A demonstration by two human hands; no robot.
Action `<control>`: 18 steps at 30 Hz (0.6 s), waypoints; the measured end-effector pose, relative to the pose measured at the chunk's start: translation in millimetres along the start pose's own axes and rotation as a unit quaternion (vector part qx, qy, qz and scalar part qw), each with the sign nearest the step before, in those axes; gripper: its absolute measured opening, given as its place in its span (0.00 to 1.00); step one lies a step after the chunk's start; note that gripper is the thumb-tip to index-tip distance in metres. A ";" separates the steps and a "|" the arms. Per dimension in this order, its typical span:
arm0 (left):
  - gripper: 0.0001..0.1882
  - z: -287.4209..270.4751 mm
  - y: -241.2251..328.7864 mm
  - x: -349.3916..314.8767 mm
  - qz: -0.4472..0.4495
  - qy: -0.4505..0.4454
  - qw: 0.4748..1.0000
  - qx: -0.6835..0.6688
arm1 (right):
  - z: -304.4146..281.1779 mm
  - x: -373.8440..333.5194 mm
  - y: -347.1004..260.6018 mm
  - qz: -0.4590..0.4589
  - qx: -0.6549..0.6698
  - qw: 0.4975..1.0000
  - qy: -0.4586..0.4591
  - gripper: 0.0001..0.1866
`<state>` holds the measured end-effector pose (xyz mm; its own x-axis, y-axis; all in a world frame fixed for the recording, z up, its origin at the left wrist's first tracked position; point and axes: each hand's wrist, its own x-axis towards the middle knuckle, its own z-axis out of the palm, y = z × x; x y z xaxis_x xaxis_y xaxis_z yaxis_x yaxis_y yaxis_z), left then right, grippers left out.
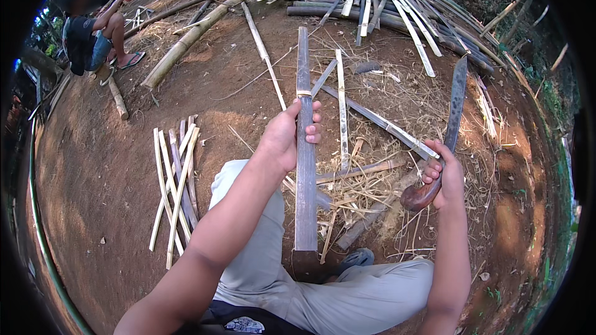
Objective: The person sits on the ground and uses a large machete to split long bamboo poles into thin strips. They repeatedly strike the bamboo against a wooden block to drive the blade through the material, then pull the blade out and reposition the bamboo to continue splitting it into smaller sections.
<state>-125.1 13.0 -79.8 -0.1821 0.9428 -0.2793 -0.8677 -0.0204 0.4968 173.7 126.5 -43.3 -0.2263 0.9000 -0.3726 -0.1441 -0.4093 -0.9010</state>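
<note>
My left hand [287, 134] grips a dark, flat bamboo slat [305, 180] around its middle, holding it nearly upright in the view. A pale ring marks the slat's node just above my fingers. In my right hand [448, 177] is a machete [456, 102], its dark curved blade pointing away from me and its brown wooden handle [422, 196] inside my closed fingers. Blade and slat are well apart. Beyond and between my hands, a pale split strip [342, 108] and a longer dark strip [385, 123] lie on the ground.
Bamboo shavings [354, 195] litter the soil before my knees. Several split strips [176, 186] lie piled at left. A thick bamboo pole [205, 31] and a heap of split bamboo [397, 0] lie farther off. A seated person [93, 31] at far left holds up a phone.
</note>
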 end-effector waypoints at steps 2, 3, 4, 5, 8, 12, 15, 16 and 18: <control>0.21 -3.1 5.8 0.1 0.006 0.019 1.000 -0.024 | 5.5 -0.4 0.5 0.005 -0.007 1.000 0.003 0.18; 0.21 -1.3 8.2 -1.7 0.008 0.027 0.999 -0.036 | 8.3 -1.5 -0.5 0.006 -0.011 1.000 0.007 0.18; 0.21 -1.5 10.3 -3.3 0.002 0.031 0.998 -0.051 | 9.9 -2.1 -1.3 0.011 -0.012 1.000 0.001 0.18; 0.22 -5.2 12.7 -2.5 -0.007 0.023 0.998 -0.066 | 11.2 -1.9 -0.9 0.010 -0.013 1.000 -0.003 0.19; 0.25 -8.8 13.9 1.2 -0.037 0.012 0.993 -0.116 | 11.0 -1.4 0.1 0.003 -0.027 1.000 -0.008 0.18; 0.25 -13.4 12.9 4.1 -0.045 -0.013 0.993 -0.111 | 13.0 -1.1 1.6 0.000 -0.042 0.999 -0.013 0.18; 0.25 -11.8 10.5 5.6 -0.031 -0.007 0.995 -0.092 | 12.7 -0.4 3.8 0.002 -0.057 0.998 -0.011 0.18; 0.24 -10.3 10.0 4.8 -0.025 -0.005 0.997 -0.077 | 14.2 -1.5 3.6 0.002 -0.067 0.998 -0.008 0.17; 0.24 -7.3 8.5 3.9 -0.014 -0.003 0.998 -0.053 | 17.1 -3.0 5.0 -0.012 -0.096 0.995 -0.005 0.16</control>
<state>-136.6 14.1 -82.6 -0.1545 0.9454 -0.2871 -0.9165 -0.0286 0.3991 157.2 119.2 -42.9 -0.2343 0.9076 -0.3482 0.0359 -0.3499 -0.9361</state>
